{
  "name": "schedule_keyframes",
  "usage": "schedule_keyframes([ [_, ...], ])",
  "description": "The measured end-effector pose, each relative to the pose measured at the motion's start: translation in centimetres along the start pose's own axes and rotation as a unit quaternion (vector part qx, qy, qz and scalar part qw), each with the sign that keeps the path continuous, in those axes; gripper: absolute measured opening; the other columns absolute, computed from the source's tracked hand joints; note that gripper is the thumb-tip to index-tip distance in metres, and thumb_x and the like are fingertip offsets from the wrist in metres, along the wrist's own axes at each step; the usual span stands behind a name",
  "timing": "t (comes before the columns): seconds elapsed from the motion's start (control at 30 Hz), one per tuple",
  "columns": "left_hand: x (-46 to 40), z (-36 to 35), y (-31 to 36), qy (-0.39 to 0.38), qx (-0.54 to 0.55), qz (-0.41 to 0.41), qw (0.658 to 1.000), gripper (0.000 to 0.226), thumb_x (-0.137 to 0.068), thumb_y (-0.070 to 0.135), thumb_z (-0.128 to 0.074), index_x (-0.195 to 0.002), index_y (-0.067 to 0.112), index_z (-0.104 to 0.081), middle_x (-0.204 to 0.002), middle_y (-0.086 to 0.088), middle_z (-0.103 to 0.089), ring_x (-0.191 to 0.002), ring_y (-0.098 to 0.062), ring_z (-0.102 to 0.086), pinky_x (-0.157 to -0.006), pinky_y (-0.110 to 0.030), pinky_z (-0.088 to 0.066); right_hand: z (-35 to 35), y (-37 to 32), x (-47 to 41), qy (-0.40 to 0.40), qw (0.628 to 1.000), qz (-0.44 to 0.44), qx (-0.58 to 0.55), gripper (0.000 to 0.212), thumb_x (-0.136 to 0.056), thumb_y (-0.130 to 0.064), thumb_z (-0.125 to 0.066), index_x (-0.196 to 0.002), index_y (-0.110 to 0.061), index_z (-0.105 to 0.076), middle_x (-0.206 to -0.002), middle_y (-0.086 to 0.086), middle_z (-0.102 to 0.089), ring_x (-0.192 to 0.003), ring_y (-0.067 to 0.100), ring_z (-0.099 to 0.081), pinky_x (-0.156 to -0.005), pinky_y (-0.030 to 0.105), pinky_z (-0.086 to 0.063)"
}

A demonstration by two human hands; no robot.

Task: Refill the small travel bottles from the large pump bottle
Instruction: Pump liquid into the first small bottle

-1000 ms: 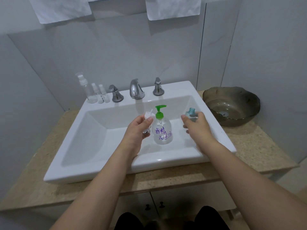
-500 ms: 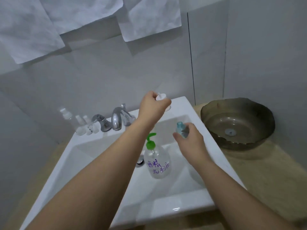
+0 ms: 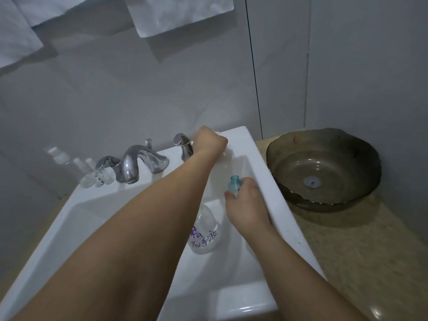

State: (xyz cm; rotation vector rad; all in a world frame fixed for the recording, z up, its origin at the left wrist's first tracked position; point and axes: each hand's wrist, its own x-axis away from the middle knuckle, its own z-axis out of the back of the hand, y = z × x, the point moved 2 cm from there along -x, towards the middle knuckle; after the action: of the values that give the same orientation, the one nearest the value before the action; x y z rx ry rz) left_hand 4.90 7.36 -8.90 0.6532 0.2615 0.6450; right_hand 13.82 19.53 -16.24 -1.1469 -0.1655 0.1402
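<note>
The left arm reaches forward and across to the right, bare forearm filling the lower middle of the view, wrist straight. The left hand (image 3: 209, 141) is far out at the back, knuckles up, fingers curled down in a loose fist; whether its grip closes on anything cannot be told. The right arm comes in from the lower right, forearm bare, wrist slightly bent. The right hand (image 3: 245, 205) is nearer, back toward the camera, thumb and fingers curled round a small bottle (image 3: 234, 183), holding it upright.
</note>
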Motion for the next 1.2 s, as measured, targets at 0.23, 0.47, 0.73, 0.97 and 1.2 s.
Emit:
schedule_keyframes([
  [0.23,1.0,-0.4,-1.6,0.058,0.045,0.016,0.997,0.029,-0.089,0.021,-0.056,-0.111,0.003,-0.057,-0.108,-0.011,-0.065,-0.103,-0.03,-0.061,-0.072,-0.027,-0.041,-0.1,0.0,0.0,-0.009,1.0,-0.006,0.001,0.033,-0.091,-0.023,-0.058,-0.117,-0.008,-0.046,-0.116,0.013,-0.058,-0.104,0.03,-0.057,-0.086,0.037,-0.049],
  [0.47,4.0,0.8,-3.6,0.028,0.169,0.024,0.985,0.027,-0.091,0.022,-0.042,-0.107,0.007,-0.058,-0.102,-0.014,-0.057,-0.096,-0.033,-0.053,-0.075,-0.034,-0.041,0.1,-0.3,0.0,0.001,1.0,-0.017,-0.011,0.032,-0.092,-0.022,-0.058,-0.116,-0.006,-0.045,-0.118,0.013,-0.057,-0.104,0.031,-0.057,-0.083,0.034,-0.047],
  [0.73,3.0,0.9,-0.6,-0.117,0.297,0.055,0.946,0.013,-0.093,0.026,-0.05,-0.085,0.019,-0.059,-0.103,0.001,-0.062,-0.096,-0.02,-0.058,-0.1,-0.036,-0.044,0.1,-0.4,-0.1,0.003,0.999,-0.036,-0.019,0.037,-0.093,-0.023,-0.058,-0.123,-0.008,-0.042,-0.125,0.012,-0.056,-0.109,0.03,-0.057,-0.088,0.036,-0.047],
  [0.97,3.3,-0.5,0.6,-0.173,0.322,0.081,0.927,0.046,-0.096,0.047,-0.04,-0.125,0.013,-0.053,-0.114,0.003,-0.047,-0.109,-0.015,-0.044,-0.105,-0.036,-0.032,0.2,-0.5,-0.2,0.01,0.999,-0.034,-0.01,0.042,-0.094,-0.024,-0.058,-0.128,-0.009,-0.041,-0.131,0.011,-0.054,-0.115,0.03,-0.055,-0.088,0.031,-0.045],
  [1.2,2.4,1.0,-2.2,-0.171,0.292,0.09,0.936,0.04,-0.076,0.06,-0.051,-0.085,0.021,-0.056,-0.1,0.009,-0.051,-0.097,-0.013,-0.046,-0.097,-0.03,-0.036,0.0,-0.1,-0.3,0.004,1.0,-0.017,-0.003,0.039,-0.093,-0.022,-0.059,-0.125,-0.007,-0.043,-0.124,0.011,-0.055,-0.109,0.029,-0.056,-0.08,0.027,-0.04],
])
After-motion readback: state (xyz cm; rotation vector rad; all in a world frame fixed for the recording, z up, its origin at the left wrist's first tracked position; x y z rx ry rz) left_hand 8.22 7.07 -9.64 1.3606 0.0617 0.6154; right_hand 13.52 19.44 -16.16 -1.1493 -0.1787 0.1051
